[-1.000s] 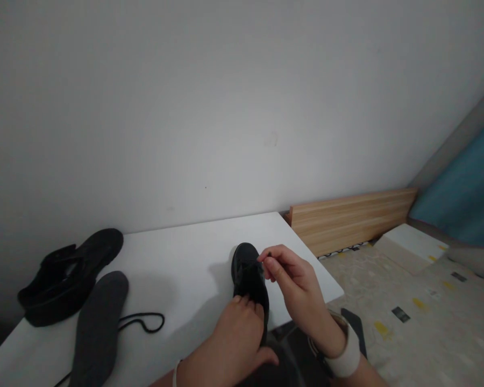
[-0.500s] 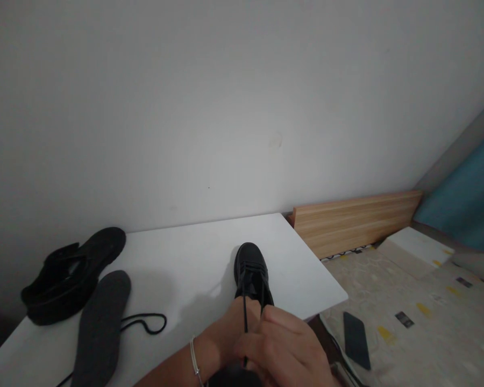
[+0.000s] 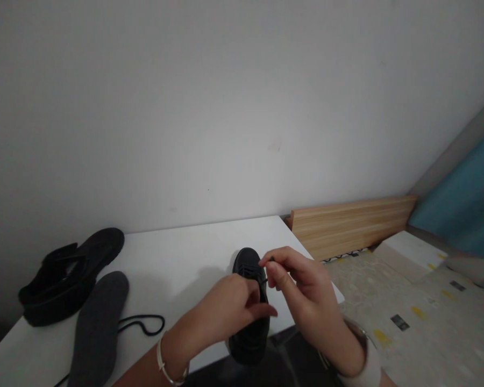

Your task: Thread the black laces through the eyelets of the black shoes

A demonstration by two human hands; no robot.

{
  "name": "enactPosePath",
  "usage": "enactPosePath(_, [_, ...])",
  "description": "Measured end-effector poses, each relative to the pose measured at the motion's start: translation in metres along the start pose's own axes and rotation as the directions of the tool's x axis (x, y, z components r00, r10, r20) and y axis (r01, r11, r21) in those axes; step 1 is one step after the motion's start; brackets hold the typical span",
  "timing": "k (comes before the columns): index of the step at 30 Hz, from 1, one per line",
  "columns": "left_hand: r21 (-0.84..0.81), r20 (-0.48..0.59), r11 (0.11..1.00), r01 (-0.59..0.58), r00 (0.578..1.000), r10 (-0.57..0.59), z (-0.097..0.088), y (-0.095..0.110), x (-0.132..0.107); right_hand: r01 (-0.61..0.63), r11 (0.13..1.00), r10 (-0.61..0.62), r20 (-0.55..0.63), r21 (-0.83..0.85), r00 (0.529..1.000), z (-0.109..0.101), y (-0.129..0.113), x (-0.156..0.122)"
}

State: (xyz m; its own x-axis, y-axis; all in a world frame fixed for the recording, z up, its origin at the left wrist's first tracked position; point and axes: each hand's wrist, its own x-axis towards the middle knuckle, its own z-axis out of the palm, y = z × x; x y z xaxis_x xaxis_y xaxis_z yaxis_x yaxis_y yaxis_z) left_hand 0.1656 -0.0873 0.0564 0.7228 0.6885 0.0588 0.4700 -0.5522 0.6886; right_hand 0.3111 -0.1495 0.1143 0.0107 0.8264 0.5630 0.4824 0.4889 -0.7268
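Note:
A black lace-up shoe [image 3: 248, 336] stands on the white table [image 3: 177, 258], toe pointing away from me, heel at the near edge. My left hand [image 3: 229, 307] is curled over the shoe's lacing, fingers closed on it. My right hand [image 3: 302, 285] hovers just right of the toe, thumb and forefinger pinched on the tip of a thin black lace. A second black shoe [image 3: 70, 274] lies at the table's far left, apart from both hands.
A grey insole [image 3: 99, 328] lies beside the second shoe, with a loose black lace [image 3: 143, 324] looping next to it. A wooden board [image 3: 350, 226] leans against the wall beyond the table. Patterned flooring and a blue surface are to the right.
My right hand has moved up from near the shoe's heel to beside its toe, pinching the lace end. My left hand has risen and shifted onto the lacing.

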Motion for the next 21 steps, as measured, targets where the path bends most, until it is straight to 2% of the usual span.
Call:
enactPosePath(3, [-0.021, -0.166, 1.0, -0.017, 0.986, 0.013, -0.017, 0.016, 0.002, -0.039, 0.997, 0.036, 0.051, 0.066, 0.998, 0.0, 0.002, 0.007])
enactPosePath(7, [-0.158, -0.305, 0.97, -0.184, 0.944, 0.13, -0.021, 0.024, 0.005, -0.058, 0.985, 0.05, 0.052, 0.164, 0.997, 0.004, 0.003, 0.01])
enactPosePath(10, [-0.248, -0.353, 0.94, -0.235, 0.925, 0.138, -0.024, 0.015, 0.004, -0.118, 0.941, 0.126, -0.005, 0.318, 0.992, 0.002, 0.013, 0.008])
enactPosePath(15, [-0.407, -0.444, 0.883, -0.232, 0.896, 0.031, -0.031, -0.014, 0.005, -0.196, 0.844, 0.301, -0.138, 0.499, 0.944, -0.012, 0.05, -0.002])
enactPosePath(17, [-0.531, -0.441, 0.817, -0.227, 0.897, -0.038, -0.029, -0.025, 0.008, -0.239, 0.821, 0.366, -0.158, 0.518, 0.917, -0.017, 0.066, -0.009])
enactPosePath(21, [-0.802, -0.377, 0.562, -0.202, 0.902, -0.213, -0.02, -0.042, 0.017, -0.211, 0.859, 0.37, -0.282, 0.466, 0.885, -0.021, 0.085, -0.019])
